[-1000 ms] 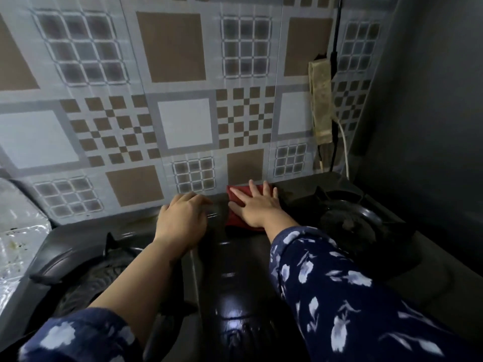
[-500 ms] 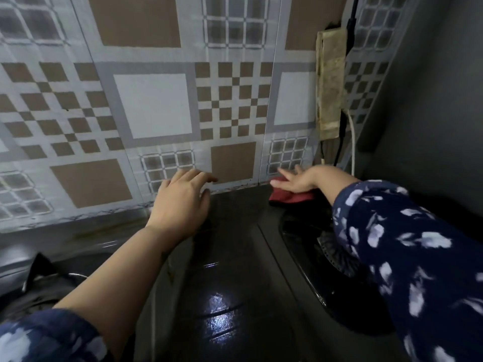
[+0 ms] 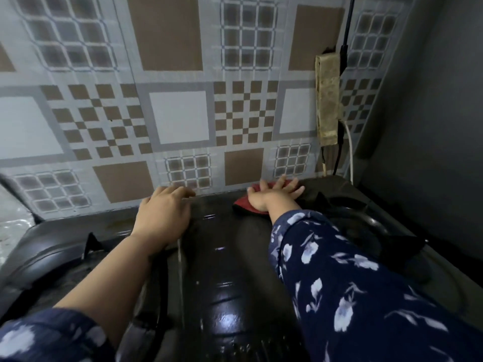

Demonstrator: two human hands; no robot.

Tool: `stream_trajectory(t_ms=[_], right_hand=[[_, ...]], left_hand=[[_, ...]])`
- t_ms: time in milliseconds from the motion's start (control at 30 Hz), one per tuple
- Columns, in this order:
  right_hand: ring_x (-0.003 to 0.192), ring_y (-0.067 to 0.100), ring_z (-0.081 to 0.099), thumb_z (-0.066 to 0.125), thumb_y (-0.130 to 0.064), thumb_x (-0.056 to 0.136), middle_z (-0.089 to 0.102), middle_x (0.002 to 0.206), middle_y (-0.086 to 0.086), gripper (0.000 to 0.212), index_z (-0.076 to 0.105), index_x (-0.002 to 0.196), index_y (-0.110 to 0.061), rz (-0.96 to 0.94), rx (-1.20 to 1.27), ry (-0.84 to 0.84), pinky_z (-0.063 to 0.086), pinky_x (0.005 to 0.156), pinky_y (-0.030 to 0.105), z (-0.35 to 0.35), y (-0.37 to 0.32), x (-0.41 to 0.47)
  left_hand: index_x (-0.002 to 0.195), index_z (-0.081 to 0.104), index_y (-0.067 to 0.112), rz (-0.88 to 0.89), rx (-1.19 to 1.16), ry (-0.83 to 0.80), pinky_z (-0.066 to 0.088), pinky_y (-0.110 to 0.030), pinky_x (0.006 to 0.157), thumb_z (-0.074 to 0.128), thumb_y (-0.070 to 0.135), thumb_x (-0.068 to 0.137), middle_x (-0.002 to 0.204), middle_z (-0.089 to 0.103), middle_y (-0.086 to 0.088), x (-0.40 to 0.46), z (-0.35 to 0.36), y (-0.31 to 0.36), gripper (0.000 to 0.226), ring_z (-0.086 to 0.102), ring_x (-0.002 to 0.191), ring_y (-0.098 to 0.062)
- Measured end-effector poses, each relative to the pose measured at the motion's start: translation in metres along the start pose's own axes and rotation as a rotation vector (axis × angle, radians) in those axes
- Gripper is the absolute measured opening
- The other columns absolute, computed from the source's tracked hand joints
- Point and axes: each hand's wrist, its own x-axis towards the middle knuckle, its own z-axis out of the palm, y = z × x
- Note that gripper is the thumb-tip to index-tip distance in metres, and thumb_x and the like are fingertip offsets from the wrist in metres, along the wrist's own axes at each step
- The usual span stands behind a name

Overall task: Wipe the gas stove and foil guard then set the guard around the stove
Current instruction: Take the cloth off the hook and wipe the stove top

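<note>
The black gas stove fills the lower half of the view, its glossy middle panel reflecting light. My right hand lies flat, fingers spread, on a red cloth at the stove's back edge, close to the wall. My left hand rests palm down on the stove top left of the cloth, fingers curled toward the back edge, holding nothing. A strip of crinkled silver foil guard shows at the far left edge.
A patterned tiled wall rises right behind the stove. A grimy power strip with cables hangs on it at the right. A dark grey wall closes the right side. Burner grates sit at left and right.
My right hand with the red cloth has slid back left along the stove's rear edge from the right corner. My left hand has stayed on the stove top.
</note>
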Motion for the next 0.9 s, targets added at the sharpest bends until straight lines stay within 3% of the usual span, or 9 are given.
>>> stream_trajectory(t_ms=[167,333,467,567,700,900], right_hand=[[0.143,0.042,-0.018,0.014,-0.050,0.096,-0.012,0.160,0.001,0.056,-0.002,0.148,-0.039,-0.451,-0.060,0.019,-0.014,0.111,0.063,0.032,-0.063,-0.072],[0.146,0.032,-0.015,0.017,-0.048,0.096,-0.006,0.160,-0.009,0.054,0.004,0.148,-0.040,-0.785,-0.152,0.061,-0.014,0.114,0.057,0.059,-0.076,-0.145],[0.146,0.025,-0.017,0.017,-0.057,0.094,-0.011,0.160,-0.009,0.055,0.003,0.146,-0.045,-0.822,-0.170,0.072,-0.017,0.112,0.058,0.057,-0.039,-0.148],[0.145,0.028,-0.019,0.012,-0.063,0.091,-0.016,0.159,-0.008,0.060,-0.002,0.147,-0.044,-0.661,-0.147,0.051,-0.018,0.111,0.060,0.046,-0.031,-0.122],[0.144,0.037,-0.019,0.007,-0.061,0.092,-0.014,0.159,-0.008,0.060,-0.003,0.148,-0.040,-0.529,-0.101,0.054,-0.015,0.110,0.064,0.041,-0.072,-0.095],[0.146,0.031,-0.011,0.005,-0.058,0.094,-0.009,0.159,-0.013,0.053,-0.001,0.145,-0.047,-0.760,-0.122,-0.025,-0.009,0.113,0.062,0.038,-0.161,-0.083]], left_hand=[[0.126,0.053,0.027,-0.136,0.072,-0.095,0.035,-0.043,0.102,0.044,0.026,0.091,0.137,0.051,0.001,-0.046,-0.023,-0.019,0.037,0.040,0.130,-0.023],[0.122,0.057,0.026,-0.182,0.029,0.005,0.037,-0.045,0.100,0.042,0.033,0.093,0.132,0.056,0.000,-0.082,-0.045,-0.033,0.033,0.044,0.127,-0.024],[0.123,0.056,0.026,-0.194,0.085,0.008,0.036,-0.045,0.101,0.040,0.036,0.094,0.133,0.055,0.000,-0.095,-0.061,-0.047,0.034,0.042,0.129,-0.022],[0.123,0.055,0.028,-0.211,0.106,0.010,0.035,-0.044,0.103,0.040,0.037,0.094,0.133,0.054,0.002,-0.102,-0.070,-0.060,0.034,0.040,0.130,-0.021],[0.122,0.056,0.028,-0.277,0.119,0.011,0.034,-0.044,0.103,0.040,0.037,0.093,0.136,0.052,0.003,-0.110,-0.080,-0.088,0.034,0.039,0.131,-0.020],[0.121,0.057,0.027,-0.380,0.073,0.031,0.037,-0.044,0.104,0.041,0.032,0.094,0.135,0.052,0.001,-0.118,-0.087,-0.139,0.032,0.038,0.131,-0.020]])
